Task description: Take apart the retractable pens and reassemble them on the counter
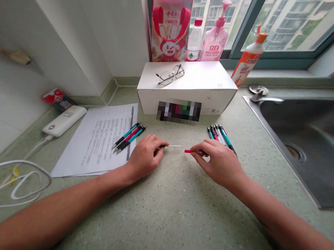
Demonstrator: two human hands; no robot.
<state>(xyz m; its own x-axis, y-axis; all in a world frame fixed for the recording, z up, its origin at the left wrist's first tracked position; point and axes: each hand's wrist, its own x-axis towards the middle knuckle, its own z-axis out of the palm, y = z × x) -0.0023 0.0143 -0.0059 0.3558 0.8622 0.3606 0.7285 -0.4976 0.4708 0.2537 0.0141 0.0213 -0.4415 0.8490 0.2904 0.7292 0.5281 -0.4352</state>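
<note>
A thin white stick (175, 146) with a dark end is being pinched by the left hand (146, 153) over the speckled green counter (165, 210). Just right of it, a red pen tube (188, 151) is being pinched by the right hand (220, 159).

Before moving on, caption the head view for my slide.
Left hand holding a thin rod, right hand a red piece, over a counter.

Red pen part (188, 151) — smooth plastic; sink (323, 125) — glossy metal; paper (94, 140) matt.
</note>
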